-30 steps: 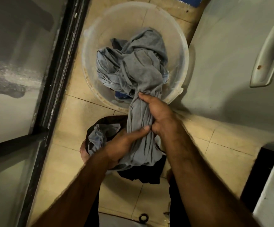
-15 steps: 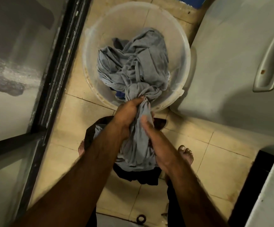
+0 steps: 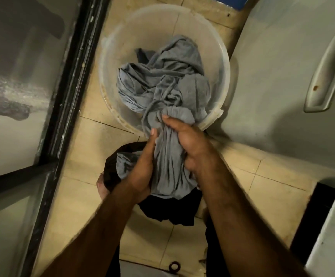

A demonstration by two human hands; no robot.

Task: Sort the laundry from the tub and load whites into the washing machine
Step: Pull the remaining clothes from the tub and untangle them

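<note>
floor [image 3: 86,148]: tan tiles; a small black ring [image 3: 174,266] lies on them closest to the person.
dark garment [image 3: 168,213]: black heap on the floor, just short of the tub's near rim, under the hanging grey cloth.
left grip [image 3: 142,172]: closed round the lower part of the gathered grey garment, thumb up along it.
right grip [image 3: 186,140]: fingers curled over the same bunch higher up, right at the tub's near rim.
grey garment [image 3: 162,82]: one end roped up between both grips and hanging over the dark heap; the rest is piled mid-tub and draped across the near rim.
tub [image 3: 225,62]: translucent, round, on the floor; a darker scrap [image 3: 140,54] peeks out at the far side of the pile.
handling: soft, limp and long. probably light to middling in weight; damp or dry, cannot tell. will likely trail and drag neighbours along. take it by the gathered bunch, hand over hand, not by an edge.
colour call: reads grey, not white, in dim light; likely belongs with the dark heap.
beyond: pale appliance [image 3: 282,66] with handle [image 3: 328,70] right of the tub; black-framed glass door [image 3: 70,86] left.
</note>
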